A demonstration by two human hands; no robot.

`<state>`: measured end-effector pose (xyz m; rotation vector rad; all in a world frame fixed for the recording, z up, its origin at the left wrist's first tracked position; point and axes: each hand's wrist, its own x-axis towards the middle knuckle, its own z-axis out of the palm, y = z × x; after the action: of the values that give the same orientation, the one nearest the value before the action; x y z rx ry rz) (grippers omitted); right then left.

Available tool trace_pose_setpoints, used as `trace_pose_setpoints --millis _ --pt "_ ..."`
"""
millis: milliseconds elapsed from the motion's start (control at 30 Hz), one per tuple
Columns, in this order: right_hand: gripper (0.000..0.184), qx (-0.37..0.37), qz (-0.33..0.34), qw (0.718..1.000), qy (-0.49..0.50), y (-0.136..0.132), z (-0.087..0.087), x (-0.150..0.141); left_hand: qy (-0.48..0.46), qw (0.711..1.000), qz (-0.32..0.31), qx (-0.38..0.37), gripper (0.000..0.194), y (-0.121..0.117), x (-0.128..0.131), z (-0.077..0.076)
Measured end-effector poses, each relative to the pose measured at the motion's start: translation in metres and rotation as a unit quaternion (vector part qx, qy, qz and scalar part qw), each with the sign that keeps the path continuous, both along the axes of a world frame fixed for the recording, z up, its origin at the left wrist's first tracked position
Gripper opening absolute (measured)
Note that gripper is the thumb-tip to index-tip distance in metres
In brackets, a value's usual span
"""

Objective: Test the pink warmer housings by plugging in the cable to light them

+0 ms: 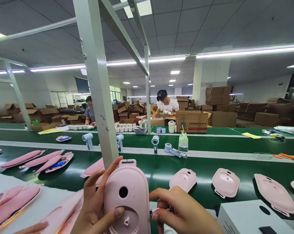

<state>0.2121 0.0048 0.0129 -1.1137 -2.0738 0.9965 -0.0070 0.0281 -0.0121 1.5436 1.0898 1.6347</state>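
Note:
Upright in front of me is a pink plastic housing point(142, 195) with a loop at its top, a dark round hole and a round recess. My left hand point(94, 201) grips it from the left, thumb pressed into the recess and index finger stretched up behind its edge. On the other side, my right hand point(183, 211) pinches a small cable plug with a metal tip point(151, 211) against the housing's right edge. Whether the plug is inserted cannot be made out. The fingers hide most of the cable.
Several pink housings point(226, 182) lie along the green conveyor point(156, 182). A white box point(246, 214) stands at lower right. At lower left, another person's hand point(34, 227) touches pink parts. A white post point(95, 81) rises ahead; handheld fans point(155, 143) and two co-workers are beyond.

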Motion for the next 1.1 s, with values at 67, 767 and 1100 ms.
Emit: trace_pose_setpoints --millis 67,767,1100 --pt "0.027 0.006 -0.008 1.0 -0.024 0.002 -0.002 0.0 0.066 0.997 0.025 0.028 0.058 0.001 -0.002 0.0" --pt "0.025 -0.006 -0.009 0.999 0.042 0.017 -0.015 -0.013 0.034 0.989 -0.083 -0.121 0.074 0.01 -0.007 0.005" --pt "0.016 0.025 -0.031 0.999 0.002 0.02 -0.02 -0.02 0.026 0.989 -0.071 -0.131 0.06 0.005 -0.007 0.012"
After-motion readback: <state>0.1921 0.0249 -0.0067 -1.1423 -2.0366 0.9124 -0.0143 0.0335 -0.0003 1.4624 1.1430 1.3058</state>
